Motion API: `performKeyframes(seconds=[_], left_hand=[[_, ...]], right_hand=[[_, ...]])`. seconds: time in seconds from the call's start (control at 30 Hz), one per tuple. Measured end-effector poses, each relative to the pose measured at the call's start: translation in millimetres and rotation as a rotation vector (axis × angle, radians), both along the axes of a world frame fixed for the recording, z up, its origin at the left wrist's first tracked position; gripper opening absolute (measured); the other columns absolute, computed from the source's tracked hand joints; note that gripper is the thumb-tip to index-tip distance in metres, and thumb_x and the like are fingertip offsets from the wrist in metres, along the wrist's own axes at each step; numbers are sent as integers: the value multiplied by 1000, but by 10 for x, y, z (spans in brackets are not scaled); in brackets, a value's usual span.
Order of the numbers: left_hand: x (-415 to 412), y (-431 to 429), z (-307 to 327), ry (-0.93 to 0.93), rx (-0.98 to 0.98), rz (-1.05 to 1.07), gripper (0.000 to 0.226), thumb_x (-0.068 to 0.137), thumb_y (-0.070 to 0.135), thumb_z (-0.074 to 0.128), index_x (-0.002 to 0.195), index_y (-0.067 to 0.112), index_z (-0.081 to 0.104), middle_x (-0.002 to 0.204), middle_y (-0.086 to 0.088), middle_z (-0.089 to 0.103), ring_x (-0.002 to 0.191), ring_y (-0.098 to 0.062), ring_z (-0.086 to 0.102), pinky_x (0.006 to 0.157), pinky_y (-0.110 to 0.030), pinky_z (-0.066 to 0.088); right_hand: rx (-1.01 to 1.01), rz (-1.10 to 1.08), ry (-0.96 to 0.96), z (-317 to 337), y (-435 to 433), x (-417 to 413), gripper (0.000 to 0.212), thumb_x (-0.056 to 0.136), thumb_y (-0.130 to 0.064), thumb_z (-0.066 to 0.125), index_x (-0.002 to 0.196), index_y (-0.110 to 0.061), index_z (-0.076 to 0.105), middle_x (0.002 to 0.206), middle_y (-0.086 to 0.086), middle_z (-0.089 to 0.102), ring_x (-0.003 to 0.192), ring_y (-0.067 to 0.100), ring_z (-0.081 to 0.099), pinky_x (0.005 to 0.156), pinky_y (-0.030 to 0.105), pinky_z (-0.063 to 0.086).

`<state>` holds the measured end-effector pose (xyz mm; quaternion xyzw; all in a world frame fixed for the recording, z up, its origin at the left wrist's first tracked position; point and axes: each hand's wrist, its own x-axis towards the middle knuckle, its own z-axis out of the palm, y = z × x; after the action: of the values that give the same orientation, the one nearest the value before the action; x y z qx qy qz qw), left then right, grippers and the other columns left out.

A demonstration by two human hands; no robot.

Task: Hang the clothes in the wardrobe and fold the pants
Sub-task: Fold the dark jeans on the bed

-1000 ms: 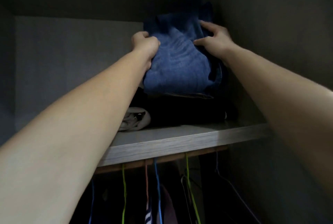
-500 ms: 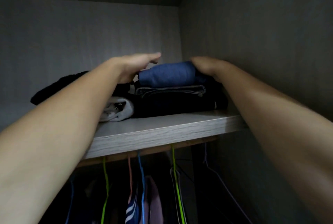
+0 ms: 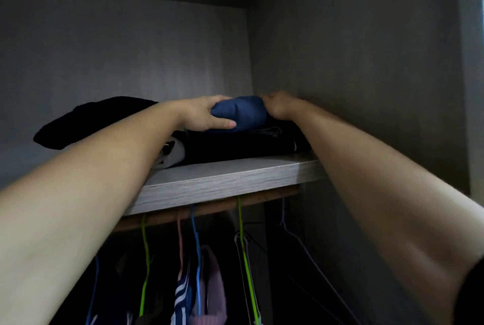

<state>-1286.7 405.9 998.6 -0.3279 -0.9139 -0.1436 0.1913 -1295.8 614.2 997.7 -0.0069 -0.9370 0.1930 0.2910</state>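
So this is the stacking bit of the pants step: the folded blue pants (image 3: 239,112) are sitting mid-frame on top of a dark pile of folded clothes (image 3: 235,145) on the wardrobe shelf (image 3: 222,180). The left hand (image 3: 207,115) is grasping the pants' left end, thumb underneath, while the right hand (image 3: 279,106) is pressing against the right end, close to the side wall; can't tell how tightly. Below, hangers (image 3: 195,241) are dangling from the rail with clothes on them. Next move is probably just squaring the bundle up and letting go gently so the pile isn't toppling.
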Motion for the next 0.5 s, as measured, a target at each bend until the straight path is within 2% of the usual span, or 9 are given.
performKeyframes(seconds=[0.1,0.17,0.23,0.33,0.4,0.5], left_hand=[[256,-122,77,102,229,5,57,96,52,52,141,17,51,134,-4,56,124,-19,52,96,-20,36],[460,-238,102,310,416,13,49,102,48,44,134,13,58,131,-11,61,123,-27,55,91,-24,39],[650,-377,44,548,432,45,51,101,49,38,135,16,57,135,-13,57,126,-31,51,100,-33,39],[921,-549,-257,829,411,63,54,98,48,32,137,17,54,142,-11,51,131,-32,45,105,-43,37],[1089,-570,-547,923,446,53,50,100,42,34,138,16,53,144,-12,50,131,-32,44,104,-45,38],[1189,-496,-896,963,395,73,52,100,41,35,141,14,50,146,-15,47,133,-34,43,103,-47,37]], right_hand=[[-24,-60,178,65,-8,230,55,106,-43,33,137,-4,54,143,22,52,129,36,52,99,33,42],[10,-87,305,103,-68,488,54,104,-49,34,136,-11,55,139,20,54,124,38,53,98,39,44],[50,-86,426,53,-168,801,52,103,-52,34,139,-18,51,140,17,50,123,37,52,99,42,45],[280,-114,610,-218,-318,1176,51,102,-51,36,143,-23,48,147,13,43,131,33,46,102,44,42],[450,-152,667,-493,-381,1337,51,101,-50,38,143,-22,48,150,12,42,132,32,45,103,45,41],[594,-217,582,-908,-346,1477,53,99,-49,40,143,-19,48,149,15,44,132,36,46,101,48,42]])
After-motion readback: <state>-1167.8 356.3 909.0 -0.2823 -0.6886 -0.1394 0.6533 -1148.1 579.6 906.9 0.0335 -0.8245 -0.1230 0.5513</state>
